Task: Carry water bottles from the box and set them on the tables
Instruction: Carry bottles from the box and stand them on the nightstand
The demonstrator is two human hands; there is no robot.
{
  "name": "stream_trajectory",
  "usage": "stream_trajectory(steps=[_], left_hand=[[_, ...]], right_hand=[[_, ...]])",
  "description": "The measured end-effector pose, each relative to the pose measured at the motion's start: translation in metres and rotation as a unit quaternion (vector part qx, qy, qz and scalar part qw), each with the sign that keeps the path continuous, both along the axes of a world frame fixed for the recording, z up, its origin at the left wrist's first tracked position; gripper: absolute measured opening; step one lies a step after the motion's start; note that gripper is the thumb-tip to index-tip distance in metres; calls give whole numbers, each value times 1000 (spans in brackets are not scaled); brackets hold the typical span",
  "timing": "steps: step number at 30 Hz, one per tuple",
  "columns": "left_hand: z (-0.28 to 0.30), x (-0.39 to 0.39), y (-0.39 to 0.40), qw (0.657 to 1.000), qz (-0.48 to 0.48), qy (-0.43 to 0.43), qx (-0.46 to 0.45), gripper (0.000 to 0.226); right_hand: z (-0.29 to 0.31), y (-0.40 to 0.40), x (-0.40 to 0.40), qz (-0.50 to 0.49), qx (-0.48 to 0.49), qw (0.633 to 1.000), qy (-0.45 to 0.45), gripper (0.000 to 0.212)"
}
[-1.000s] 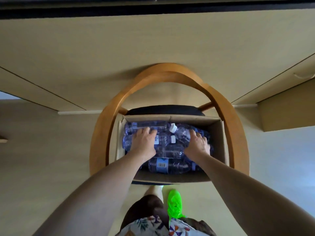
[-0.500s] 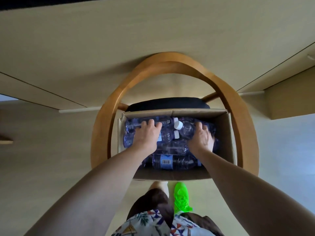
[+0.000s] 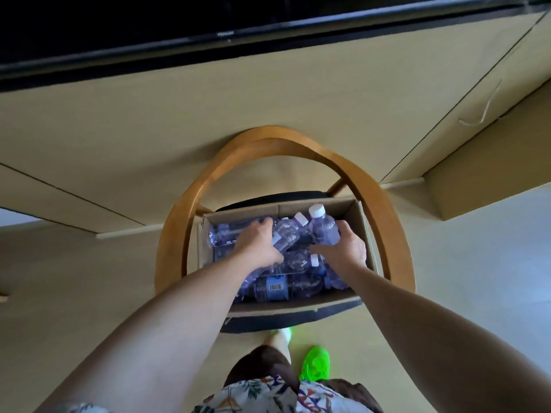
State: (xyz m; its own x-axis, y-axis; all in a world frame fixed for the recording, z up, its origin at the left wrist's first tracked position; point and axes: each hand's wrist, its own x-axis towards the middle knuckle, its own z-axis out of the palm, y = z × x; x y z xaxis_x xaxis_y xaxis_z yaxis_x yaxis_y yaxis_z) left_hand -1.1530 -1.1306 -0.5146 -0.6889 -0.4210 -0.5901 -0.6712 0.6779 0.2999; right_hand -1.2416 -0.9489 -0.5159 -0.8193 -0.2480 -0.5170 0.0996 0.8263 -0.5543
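Note:
An open cardboard box [image 3: 368, 234] stands on the dark seat of a chair and holds several clear bluish water bottles with white caps. My left hand [image 3: 258, 245] is inside the box, closed around a water bottle [image 3: 286, 235] that lies tilted with its cap toward the back right. My right hand [image 3: 343, 248] grips a second water bottle [image 3: 323, 228], raised with its white cap pointing up above the others. More bottles [image 3: 283, 286] lie flat at the near side of the box.
The chair's curved wooden frame [image 3: 387, 210] rings the box. Beyond it runs a long beige table [image 3: 208, 120] with a dark screen [image 3: 119, 34] at its far edge. A white cable [image 3: 483, 111] lies on the table to the right. My green shoe [image 3: 316, 363] is on the floor below.
Both hands have closed on bottles. The right hand has tipped its bottle upright and lifted it; the left hand has tilted its bottle. The camera has pulled back and upward.

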Motion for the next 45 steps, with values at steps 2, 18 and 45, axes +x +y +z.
stream_trajectory(steps=[2, 18, 45], left_hand=[[23, -10, 12, 999, 17, 15, 28, 77], [213, -98, 220, 880, 122, 159, 431, 4], [263, 90, 601, 668, -493, -173, 529, 44]], right_hand=[[19, 9, -1, -57, -39, 997, -21, 78], [191, 209, -12, -394, -441, 799, -109, 54], [241, 438, 346, -835, -301, 366, 280, 34]])
